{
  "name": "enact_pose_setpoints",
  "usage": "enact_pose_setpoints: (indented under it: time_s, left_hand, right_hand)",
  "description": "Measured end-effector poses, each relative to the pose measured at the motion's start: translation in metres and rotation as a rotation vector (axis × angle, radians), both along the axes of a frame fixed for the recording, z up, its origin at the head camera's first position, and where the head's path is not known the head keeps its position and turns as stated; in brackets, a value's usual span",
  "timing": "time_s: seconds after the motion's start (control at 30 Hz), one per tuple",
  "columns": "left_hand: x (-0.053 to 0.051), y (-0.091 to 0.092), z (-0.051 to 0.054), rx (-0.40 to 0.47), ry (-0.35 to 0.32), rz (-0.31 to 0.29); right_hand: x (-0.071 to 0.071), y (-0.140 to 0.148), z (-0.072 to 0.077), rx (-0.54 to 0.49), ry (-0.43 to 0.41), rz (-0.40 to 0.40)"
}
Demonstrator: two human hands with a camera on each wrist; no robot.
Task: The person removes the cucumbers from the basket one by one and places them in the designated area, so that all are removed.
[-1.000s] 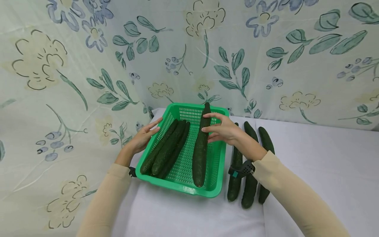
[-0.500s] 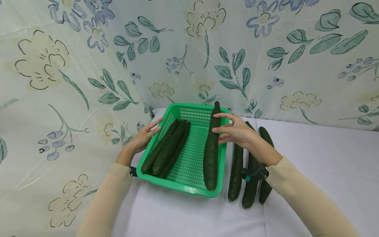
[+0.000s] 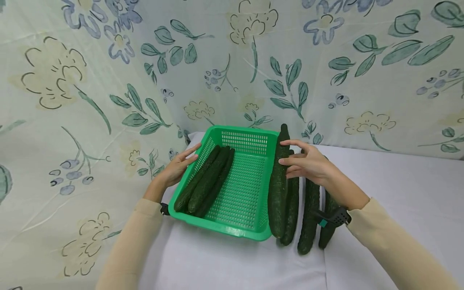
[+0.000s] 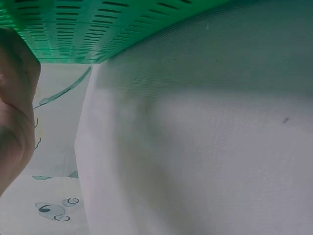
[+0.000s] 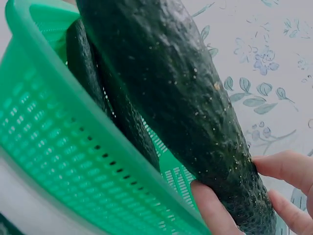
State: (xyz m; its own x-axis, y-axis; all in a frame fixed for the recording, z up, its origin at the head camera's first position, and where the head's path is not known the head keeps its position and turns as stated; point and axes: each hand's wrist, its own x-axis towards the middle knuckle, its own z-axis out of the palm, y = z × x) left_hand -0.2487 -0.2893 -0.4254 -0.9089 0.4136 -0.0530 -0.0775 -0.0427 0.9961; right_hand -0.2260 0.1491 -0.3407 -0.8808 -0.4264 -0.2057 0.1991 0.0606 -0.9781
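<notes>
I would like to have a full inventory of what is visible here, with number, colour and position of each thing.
Basket: 1, green, on the white cloth
Cucumbers in the basket: 3 visible, dark green, along its left side
Held cucumber: 1, dark green, at the basket's right rim
Cucumbers on the cloth: 3, dark green, right of the basket
Cloth: white, under everything
Floral fabric: pale with blue, green and yellow print, behind and left
Wrist straps: 2, black, one per wrist
Sleeves: 2, beige, on both arms
Left hand: 1, bare, touching the basket's left rim
Right hand: 1, bare, gripping the held cucumber
</notes>
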Motion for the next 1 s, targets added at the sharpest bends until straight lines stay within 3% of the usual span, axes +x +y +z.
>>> enact_pose_setpoints:
  time_s: [1.0]
  left_hand:
    - [0.001, 0.001, 0.002, -0.015, -0.004, 0.0]
  right_hand:
    - [0.009, 0.062, -0.027, 0.046, 0.015, -0.071]
